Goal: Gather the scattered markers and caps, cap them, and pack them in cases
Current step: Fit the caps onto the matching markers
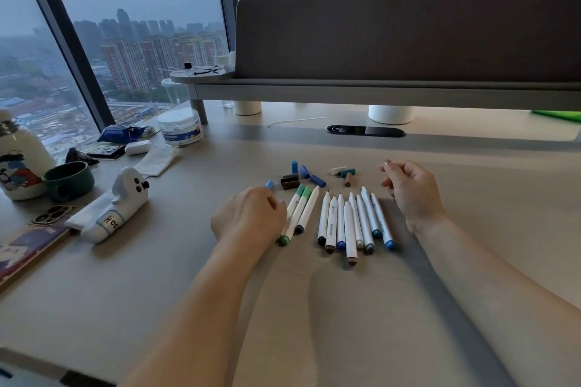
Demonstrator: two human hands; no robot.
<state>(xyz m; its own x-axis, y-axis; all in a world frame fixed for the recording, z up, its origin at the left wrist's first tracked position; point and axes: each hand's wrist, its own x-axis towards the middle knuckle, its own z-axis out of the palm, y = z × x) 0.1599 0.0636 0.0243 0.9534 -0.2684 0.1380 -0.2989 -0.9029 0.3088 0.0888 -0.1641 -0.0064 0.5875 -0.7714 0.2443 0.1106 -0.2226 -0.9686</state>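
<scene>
From the head camera, the markers lie in two bunches on the counter (pixel 393 308), between the person's hands. A bunch of three (pixel 302 214) lies just beside the left hand (pixel 248 214), and a bigger bunch (pixel 349 223) lies fanned out towards the right hand (pixel 412 192). The loose caps sit just beyond them: several blue caps (pixel 304 171), a dark pair (pixel 290 181), and a white, teal and brown cluster (pixel 345 173). A pale blue cap (pixel 269 184) peeks out past the left knuckles.

I'd reckon these markers are light, stiff plastic, smooth and round, so they are apt to roll if nudged. They are best pinched at mid-barrel, or swept together lengthwise. The caps look tiny and hard, and each calls for a fingertip pinch and a straight push until it seats. Most tips in the big bunch look bare and are better left untouched, while two in the left bunch seem to carry green caps.

The left hand rests knuckles-up against its bunch with the fingers tucked under. I cannot tell whether its grip has closed on a marker. The right hand is raised off the counter, its grip slack, with fingers loosely curled around nothing I can see.

A white plush pencil case (pixel 110 214) lies well to the left.
</scene>
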